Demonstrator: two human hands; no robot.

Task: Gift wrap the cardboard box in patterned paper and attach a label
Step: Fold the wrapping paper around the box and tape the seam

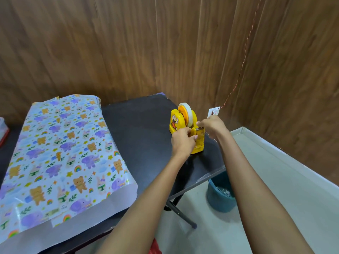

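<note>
Patterned paper [60, 153] with bears, elephants and rainbows drapes over a long raised shape on the left of the black table [139, 125]; the box itself is hidden under it. A yellow tape dispenser [180, 125] with a white tape roll stands near the table's right edge. My left hand [182, 141] grips the dispenser's front part. My right hand [212, 125] pinches something at the cutter end; the tape strip itself is too thin to make out. A small white label [213, 112] on a red-and-white string shows just behind my right hand.
A wood-panelled wall runs close behind the table. A blue bin [220, 193] with scraps stands on the floor under the table's right corner. A white-and-red object [3, 130] sits at the far left edge. The table's folding leg [180, 213] angles down to the floor.
</note>
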